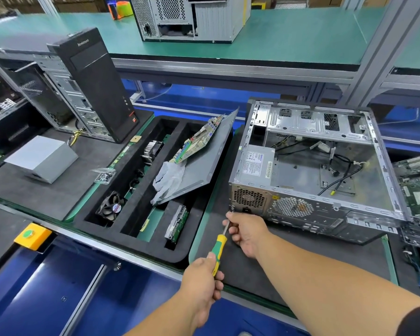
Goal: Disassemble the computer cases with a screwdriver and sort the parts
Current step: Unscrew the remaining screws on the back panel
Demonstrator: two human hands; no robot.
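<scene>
Bare sheet steel makes up the open computer case [310, 170], which is lying on its side on the dark mat at the right of the counter [301, 32], open face upward. Its long axis is running from near-left to far-right, and its rear panel, with the fan grilles and ports, is facing the person. It looks stiff and fairly heavy, with thin stamped edges that could cut, so the folded top rails or the corners would be the safest places to take hold. The power supply [255, 163] is still sitting in the near-left corner, with loose cables trailing across the floor of the case.

The left hand [201, 282] is clenching the green-and-yellow handle of the screwdriver [218, 248]. The tool is pointing up and away toward the near-left corner of the rear panel, where its tip is apparently meeting a screw, though that spot is too small to be sure of. The right hand [247, 231] is pinching the bare shaft just behind the tip, steadying it. The handle's rubbery surface should be resisting slip, while the slim shaft is smooth and hard.

To the left, the black foam tray [131, 229] is holding sorted parts: a fan [112, 207], a heatsink [150, 151], a drive [177, 224], and a side panel [204, 161] carrying a circuit board.
</scene>
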